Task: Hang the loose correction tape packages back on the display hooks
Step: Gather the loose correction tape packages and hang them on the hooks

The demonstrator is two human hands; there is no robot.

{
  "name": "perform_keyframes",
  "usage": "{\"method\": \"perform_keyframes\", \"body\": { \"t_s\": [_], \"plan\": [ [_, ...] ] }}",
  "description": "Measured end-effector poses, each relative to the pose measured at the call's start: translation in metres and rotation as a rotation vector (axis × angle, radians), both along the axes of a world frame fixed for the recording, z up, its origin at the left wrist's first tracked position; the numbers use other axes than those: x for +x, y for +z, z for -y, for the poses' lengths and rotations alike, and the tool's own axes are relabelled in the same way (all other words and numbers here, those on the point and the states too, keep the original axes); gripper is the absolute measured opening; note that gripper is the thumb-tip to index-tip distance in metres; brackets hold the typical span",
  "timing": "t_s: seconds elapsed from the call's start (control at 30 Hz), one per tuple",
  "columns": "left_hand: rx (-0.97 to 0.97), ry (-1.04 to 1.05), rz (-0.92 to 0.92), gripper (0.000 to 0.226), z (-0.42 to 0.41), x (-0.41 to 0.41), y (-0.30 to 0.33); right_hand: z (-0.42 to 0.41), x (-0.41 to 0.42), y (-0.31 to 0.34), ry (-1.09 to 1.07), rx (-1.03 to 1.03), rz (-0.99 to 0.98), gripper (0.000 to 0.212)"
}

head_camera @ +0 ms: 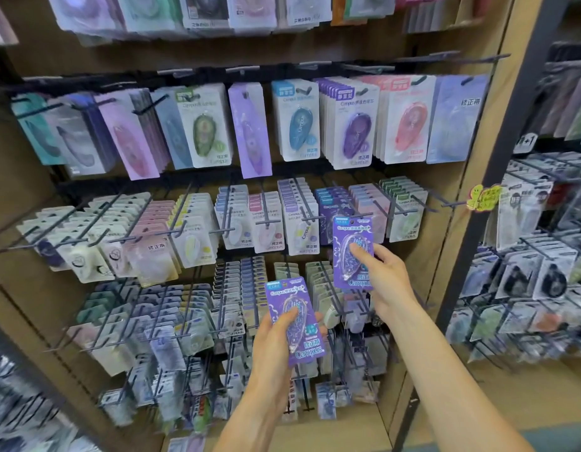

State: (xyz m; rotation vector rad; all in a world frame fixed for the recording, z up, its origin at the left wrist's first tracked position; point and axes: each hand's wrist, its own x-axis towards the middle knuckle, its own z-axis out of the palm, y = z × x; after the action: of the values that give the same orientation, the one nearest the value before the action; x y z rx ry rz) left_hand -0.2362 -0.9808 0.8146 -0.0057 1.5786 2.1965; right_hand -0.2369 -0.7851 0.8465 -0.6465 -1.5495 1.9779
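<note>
Two purple correction tape packages are in the person's hands in front of the display rack. The right hand pinches the upper package low on its card, thumb across the clear bubble and fingers behind, which leaves the top edge free; the small hang hole near that edge sits close to the tip of a hook in the rack's middle row, just in front of a stack of matching purple cards. That grip and height suggest the hole is being lined up with the hook, though whether the hook has entered it cannot be told. The left hand grips the lower package the same way, thumb on the bubble, held upright below and left of the first, in front of the rack's bottom rows, probably waiting its turn. Neither package hangs freely yet, so both remain to be placed. Other packages fill the hooks in rows above, beside and below.
</note>
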Motion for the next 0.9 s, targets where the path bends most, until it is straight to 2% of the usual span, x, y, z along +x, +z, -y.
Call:
{"method": "perform_keyframes", "body": {
  "t_s": [0.17,0.27,0.37,0.43,0.5,0.6,0.77,0.9],
  "plan": [
    [0.018,-0.026,-0.013,0.024,0.002,0.0,0.0,-0.006,-0.012,0.005,-0.028,0.004,0.056,0.024],
    [0.004,-0.03,-0.026,0.022,0.002,0.001,-0.001,-0.014,-0.041,0.013,-0.061,-0.108,0.109,0.027],
    [-0.02,-0.042,-0.031,0.018,0.001,0.001,-0.001,-0.022,-0.07,0.014,-0.061,-0.267,0.097,0.067],
    [-0.026,-0.047,-0.031,0.017,0.0,0.001,-0.002,-0.025,-0.079,0.008,-0.084,-0.262,0.145,0.074],
    [-0.02,-0.052,-0.04,0.017,0.001,-0.001,-0.002,-0.024,-0.074,-0.004,-0.136,-0.194,0.21,0.069],
    [-0.023,-0.049,-0.081,0.019,0.001,-0.002,-0.006,-0.006,-0.037,-0.023,-0.167,-0.072,0.26,0.051],
    [0.01,-0.056,-0.137,0.025,-0.011,-0.004,-0.008,0.051,0.053,-0.043,0.288,-0.021,0.132,0.025],
    [0.037,-0.113,-0.143,0.022,-0.028,-0.004,-0.005,0.051,0.068,-0.054,0.271,0.001,0.015,0.032]
  ]
}}
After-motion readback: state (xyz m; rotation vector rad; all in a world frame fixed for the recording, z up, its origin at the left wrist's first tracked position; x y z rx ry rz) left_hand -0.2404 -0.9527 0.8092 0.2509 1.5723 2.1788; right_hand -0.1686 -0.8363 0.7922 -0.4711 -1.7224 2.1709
